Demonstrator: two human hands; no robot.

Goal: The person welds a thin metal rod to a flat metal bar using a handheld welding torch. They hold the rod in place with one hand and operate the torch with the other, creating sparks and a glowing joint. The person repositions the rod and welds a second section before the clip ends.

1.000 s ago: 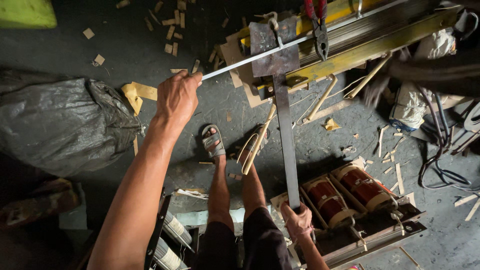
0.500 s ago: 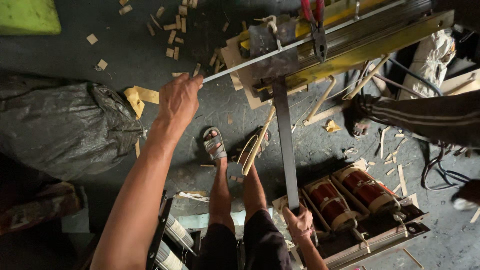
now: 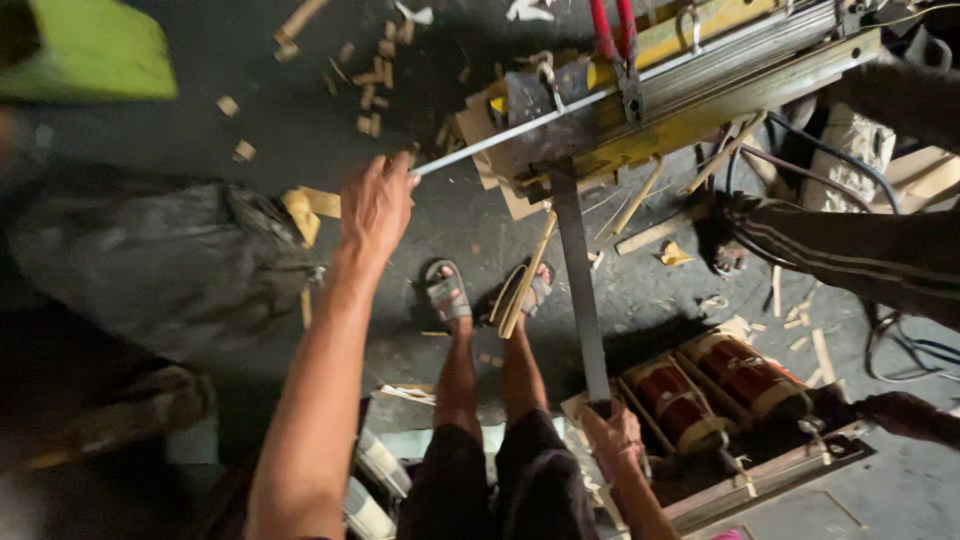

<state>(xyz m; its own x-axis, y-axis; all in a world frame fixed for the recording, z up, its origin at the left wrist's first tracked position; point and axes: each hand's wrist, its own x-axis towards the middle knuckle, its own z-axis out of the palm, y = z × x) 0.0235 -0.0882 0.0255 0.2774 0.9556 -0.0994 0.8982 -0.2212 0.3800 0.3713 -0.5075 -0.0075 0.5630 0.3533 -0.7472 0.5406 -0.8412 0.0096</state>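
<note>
1. Overhead, looking down past bare legs and two sandalled feet [image 3: 485, 292] on a dark floor [image 3: 640, 290] strewn with wood scraps.
2. Reaching up and away from the body, the left hand [image 3: 376, 205] has its fingertips touching the near end of a thin metal rod [image 3: 510, 133]; whether they grip it cannot be told.
3. That rod runs up and to the right from the left hand, along a long yellow and grey metal frame [image 3: 700, 90], with red-handled pliers [image 3: 612, 40] resting on top of the frame.
4. Low and close to the body, the right hand [image 3: 612, 436] is clenched around the near end of a flat grey metal bar [image 3: 576, 280].
5. This bar stretches straight away from the right hand up to the frame, passing just right of the feet.
6. Just right of the right hand lie two red wound coils [image 3: 715, 385] in a metal mount.
7. Far right, another person's striped dark sleeve [image 3: 860, 255] reaches in.
8. Left of the left arm sits a crumpled black plastic bag [image 3: 150, 260].
</note>
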